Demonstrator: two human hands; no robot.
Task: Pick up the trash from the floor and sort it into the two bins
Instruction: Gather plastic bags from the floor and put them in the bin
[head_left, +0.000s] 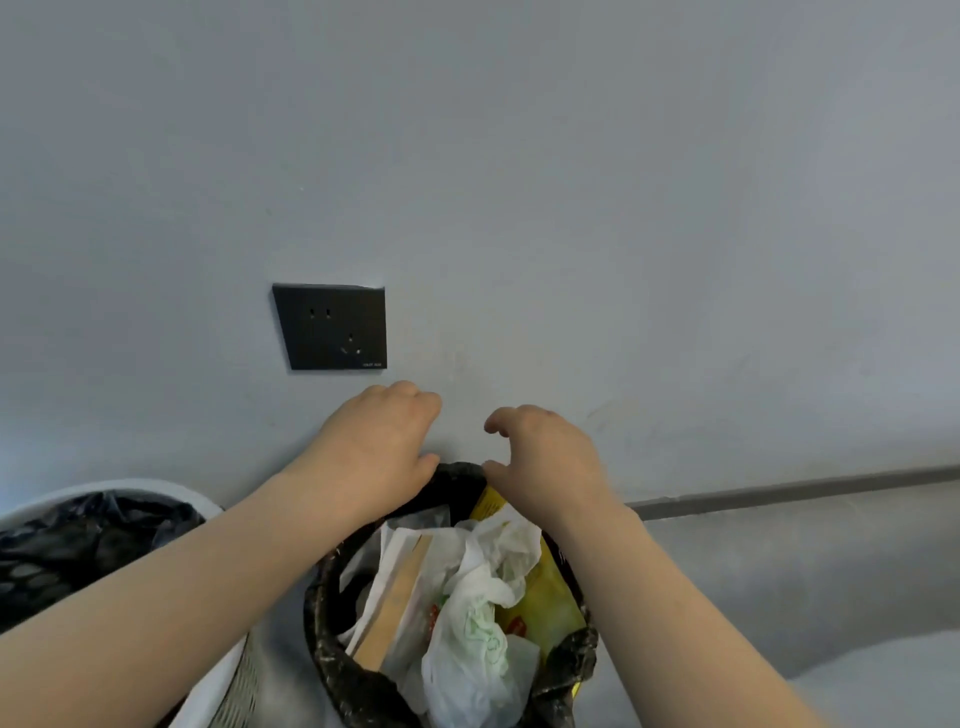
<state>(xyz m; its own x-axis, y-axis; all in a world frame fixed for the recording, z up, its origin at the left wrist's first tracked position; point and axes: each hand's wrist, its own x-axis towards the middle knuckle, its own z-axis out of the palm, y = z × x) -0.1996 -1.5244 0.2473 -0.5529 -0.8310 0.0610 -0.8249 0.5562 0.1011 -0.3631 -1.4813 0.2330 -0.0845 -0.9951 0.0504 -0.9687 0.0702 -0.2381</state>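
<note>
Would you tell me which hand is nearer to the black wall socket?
Left. The left hand is below and right of the wall socket; the right hand is farther right, beyond the left one.

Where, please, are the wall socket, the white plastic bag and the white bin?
wall socket (332, 327): head view, centre of its black plate.
white plastic bag (472, 644): head view, its crumpled middle.
white bin (156, 486): head view, its far rim.

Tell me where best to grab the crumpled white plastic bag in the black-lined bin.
Probably grip the bunched upper folds of the crumpled white plastic bag, coming from straight above. It lies on top of the pile in the black-lined round bin, and the yellow wrapper and flat wooden stick crowd its sides.
</note>
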